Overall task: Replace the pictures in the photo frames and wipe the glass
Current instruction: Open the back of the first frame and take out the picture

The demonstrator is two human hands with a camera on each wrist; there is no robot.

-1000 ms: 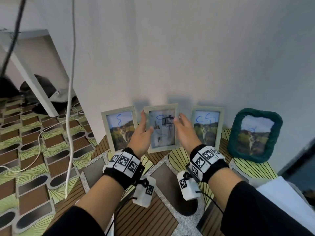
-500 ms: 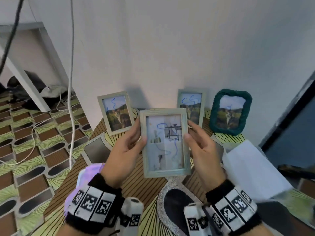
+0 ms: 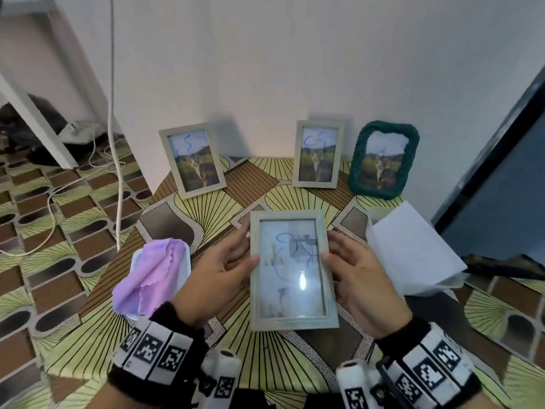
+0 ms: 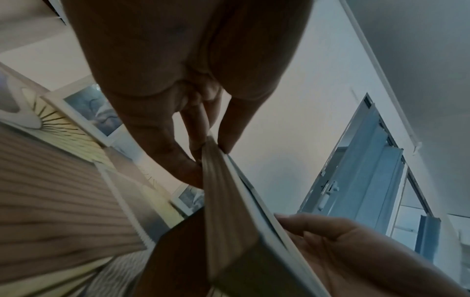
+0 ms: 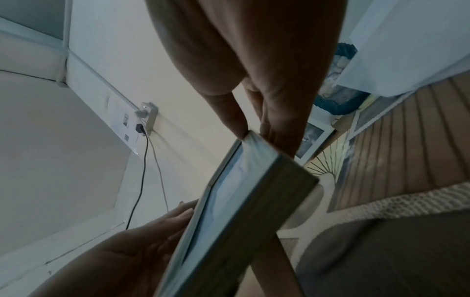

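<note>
Hands hold a grey photo frame [image 3: 292,271] over the patterned table [image 3: 259,184].

Left hand [image 3: 216,278] and right hand [image 3: 358,278] pinch its side edges, thumbs on the front, fingers behind. Blue scribbles mark the glass; no words can be read.

Pale wooden frame [image 3: 292,271], blue-scribbled glass, face-up, tilted.

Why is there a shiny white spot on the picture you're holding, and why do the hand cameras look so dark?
Head view: the spot is glare, light bouncing off the glass of the held frame. Left wrist view: the left hand fills the top, shadowed against the pale wall, and the tablecloth looks blurred. Right wrist view: the right hand is backlit and dim too.
</note>
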